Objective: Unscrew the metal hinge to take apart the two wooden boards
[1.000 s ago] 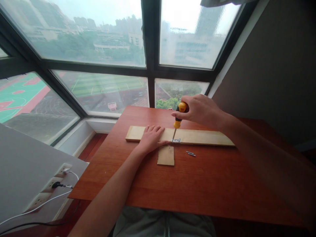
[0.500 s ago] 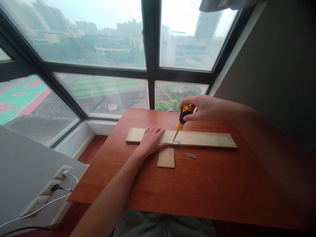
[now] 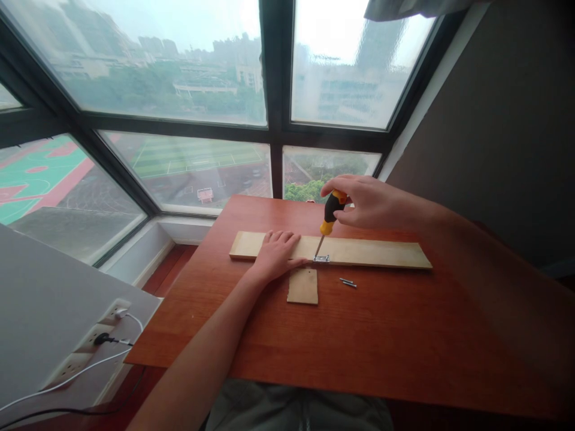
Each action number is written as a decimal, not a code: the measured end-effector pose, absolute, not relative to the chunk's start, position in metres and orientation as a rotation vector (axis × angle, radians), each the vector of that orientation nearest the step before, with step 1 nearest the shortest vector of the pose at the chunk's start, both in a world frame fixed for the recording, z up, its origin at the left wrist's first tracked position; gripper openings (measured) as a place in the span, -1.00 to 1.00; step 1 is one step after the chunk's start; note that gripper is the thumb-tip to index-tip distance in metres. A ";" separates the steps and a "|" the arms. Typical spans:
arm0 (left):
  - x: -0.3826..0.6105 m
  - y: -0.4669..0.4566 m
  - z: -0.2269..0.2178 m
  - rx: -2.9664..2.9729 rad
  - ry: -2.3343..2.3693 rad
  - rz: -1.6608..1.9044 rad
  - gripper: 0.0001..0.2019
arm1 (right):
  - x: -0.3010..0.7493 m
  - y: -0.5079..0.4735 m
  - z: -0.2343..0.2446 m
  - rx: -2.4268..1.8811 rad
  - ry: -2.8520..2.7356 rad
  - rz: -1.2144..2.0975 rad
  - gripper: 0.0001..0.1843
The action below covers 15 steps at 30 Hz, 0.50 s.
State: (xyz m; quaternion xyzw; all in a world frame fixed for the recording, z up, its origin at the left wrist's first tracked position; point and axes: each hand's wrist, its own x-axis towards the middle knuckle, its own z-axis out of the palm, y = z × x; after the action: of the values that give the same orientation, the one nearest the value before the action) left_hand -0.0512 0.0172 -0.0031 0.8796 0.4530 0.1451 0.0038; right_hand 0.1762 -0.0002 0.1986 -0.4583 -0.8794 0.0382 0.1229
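My right hand [image 3: 366, 200] is closed round the top of a yellow and black screwdriver [image 3: 330, 214]. Its tip rests on a small metal hinge [image 3: 320, 258] at the near edge of a long pale wooden board [image 3: 372, 252]. My left hand [image 3: 275, 252] lies flat on the board's left part, fingers stretched out, thumb pointing at the hinge. A small wooden piece [image 3: 302, 285] lies against the board's near edge, just below the hinge. Two loose screws [image 3: 347, 282] rest on the table to the right of the small piece.
The reddish wooden table [image 3: 359, 341] stands against a large window [image 3: 188, 90] with dark frames. A dark wall rises on the right. At lower left a white power strip [image 3: 90, 344] holds plugged-in cables.
My right hand has shifted its grip on the screwdriver handle, turning it and leaning it a little to the right. The left hand, board and screws have stayed put.
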 end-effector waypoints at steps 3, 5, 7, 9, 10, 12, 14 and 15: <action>-0.051 0.017 -0.003 2.758 1.421 0.451 -0.36 | 0.174 -0.003 0.202 -1.520 -2.560 0.097 -0.70; -0.051 0.017 -0.002 2.762 1.420 0.456 -0.36 | 0.170 -0.006 0.205 -1.628 -2.538 0.015 -0.67; -0.052 0.017 -0.002 2.766 1.416 0.464 -0.36 | 0.167 -0.008 0.206 -1.627 -2.536 -0.024 -0.66; -0.051 0.017 -0.002 2.767 1.414 0.465 -0.36 | 0.167 -0.009 0.206 -1.522 -2.559 0.039 -0.78; -0.051 0.017 -0.002 2.766 1.415 0.463 -0.36 | 0.168 -0.008 0.206 -1.455 -2.578 0.097 -0.81; -0.051 0.017 -0.002 2.764 1.422 0.460 -0.35 | 0.170 -0.007 0.205 -1.328 -2.613 0.219 -0.74; -0.051 0.017 -0.002 2.762 1.427 0.460 -0.34 | 0.170 -0.006 0.203 -1.240 -2.634 0.277 -0.73; -0.051 0.017 -0.002 2.761 1.428 0.459 -0.34 | 0.169 -0.005 0.203 -1.219 -2.635 0.270 -0.78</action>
State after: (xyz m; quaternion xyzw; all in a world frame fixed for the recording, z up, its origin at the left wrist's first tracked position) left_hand -0.0506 0.0166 -0.0017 0.8787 0.4546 0.1460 -0.0002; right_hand 0.1695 -0.0052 0.2027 -0.4153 -0.8979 0.0919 0.1129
